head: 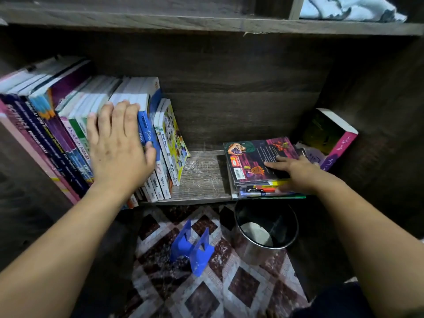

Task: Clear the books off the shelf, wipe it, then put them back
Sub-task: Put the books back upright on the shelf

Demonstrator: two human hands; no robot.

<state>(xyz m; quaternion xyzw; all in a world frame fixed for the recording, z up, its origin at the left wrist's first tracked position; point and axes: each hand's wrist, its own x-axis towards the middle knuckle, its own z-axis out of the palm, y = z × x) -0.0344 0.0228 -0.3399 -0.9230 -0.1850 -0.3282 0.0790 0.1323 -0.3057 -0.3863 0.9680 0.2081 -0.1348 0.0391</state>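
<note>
Left hand laid flat against spines of upright row of books, fingers straight and spread, fingertips over top edges, thumb on a blue spine; pressing, nothing clenched. Right hand on flat stack of books: fingers extended across glossy cover of topmost book, thumb down at front edge of stack. Whether thumb actually grips stack edge: cannot tell.

All positions below referenced to shelf board.

On board, left portion: upright row, leaning leftward, spines outward. Rightmost in row, a thin yellow-edged illustrated book, tilted against its neighbours. On board, right portion: flat stack, several volumes, front edges slightly overhanging board's front lip. Behind and right of stack, at board's far right corner: thick book with pink spine, tilted against side wall. Between row and stack: bare strip of board, scuffed, pale marks visible.

Above board: upper shelf, with crumpled light-blue cloth in its right compartment.

Below board, on patterned floor: blue plastic bookends, lying nearly under board's centre. Right of those, under flat stack: round metal bin, pale object inside, nature not determinable.
</note>
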